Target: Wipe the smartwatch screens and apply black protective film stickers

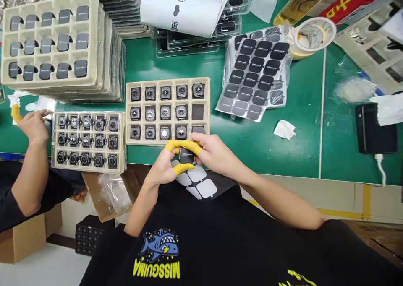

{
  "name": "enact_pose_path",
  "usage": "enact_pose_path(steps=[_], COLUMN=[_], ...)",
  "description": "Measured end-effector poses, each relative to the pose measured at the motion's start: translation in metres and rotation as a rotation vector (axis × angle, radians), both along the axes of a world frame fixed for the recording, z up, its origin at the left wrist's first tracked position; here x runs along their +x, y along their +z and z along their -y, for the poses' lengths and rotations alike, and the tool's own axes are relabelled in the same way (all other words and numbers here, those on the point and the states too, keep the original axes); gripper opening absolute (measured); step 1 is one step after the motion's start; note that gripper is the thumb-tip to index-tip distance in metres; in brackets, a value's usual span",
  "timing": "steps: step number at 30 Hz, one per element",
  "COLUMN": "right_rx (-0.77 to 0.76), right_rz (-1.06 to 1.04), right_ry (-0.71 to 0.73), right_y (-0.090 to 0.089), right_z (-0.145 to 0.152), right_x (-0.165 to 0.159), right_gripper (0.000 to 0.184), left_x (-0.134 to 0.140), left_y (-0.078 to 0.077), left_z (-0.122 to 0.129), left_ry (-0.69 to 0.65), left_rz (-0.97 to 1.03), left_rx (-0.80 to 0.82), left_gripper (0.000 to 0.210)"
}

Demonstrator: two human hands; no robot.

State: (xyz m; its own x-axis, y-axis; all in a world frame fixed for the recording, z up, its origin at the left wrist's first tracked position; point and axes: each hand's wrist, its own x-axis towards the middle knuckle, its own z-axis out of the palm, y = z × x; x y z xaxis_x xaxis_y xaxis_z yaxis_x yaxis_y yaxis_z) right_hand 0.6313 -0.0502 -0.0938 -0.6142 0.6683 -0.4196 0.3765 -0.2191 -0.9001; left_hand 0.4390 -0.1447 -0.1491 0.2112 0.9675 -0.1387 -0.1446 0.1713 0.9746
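My left hand [162, 168], with yellow finger covers, grips a small black smartwatch body [186, 155] between thumb and forefinger. White lettering shows on its dark face. My right hand [215, 152] bends in from the other side, its yellow-covered finger pressed at the watch's upper right edge. Below the hands a dark sheet with pale rounded-square cutouts [207, 188] rests against my shirt; what holds it is hidden. Just beyond my hands lies a beige tray [168, 83] of watch bodies, mostly sensor side up. One pocket in its right column holds no watch.
A second watch tray [121, 166] sits at left, beside a co-worker's hand [34, 126]. Stacked trays [94, 47] rise behind it. Printed sticker sheets [252, 78], a tape roll [315, 32], crumpled paper [285, 129] and a black phone-like device [371, 128] lie rightward.
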Motion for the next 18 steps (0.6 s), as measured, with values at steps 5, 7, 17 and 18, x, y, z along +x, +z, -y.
enact_pose_path(steps=[5, 7, 17, 18], right_rx=[-0.033, 0.036, 0.633, 0.642], right_rz=[-0.076, -0.077, 0.443, 0.457], right_ry=[0.051, 0.046, -0.097, -0.099], right_y=[-0.003, -0.004, -0.056, -0.06], right_z=[0.002, -0.004, -0.091, -0.091], right_x=[0.005, 0.009, 0.014, 0.011], right_gripper=[0.027, 0.025, 0.01, 0.012], left_x=[-0.003, -0.004, -0.037, -0.037], left_y=[-0.001, 0.0, 0.032, 0.041], left_z=[0.002, 0.002, 0.003, 0.002], left_ry=[0.049, 0.052, 0.123, 0.095], left_rz=[-0.069, -0.101, -0.327, -0.399], left_rx=[0.026, 0.031, 0.092, 0.087], left_gripper=[0.063, 0.068, 0.049, 0.045])
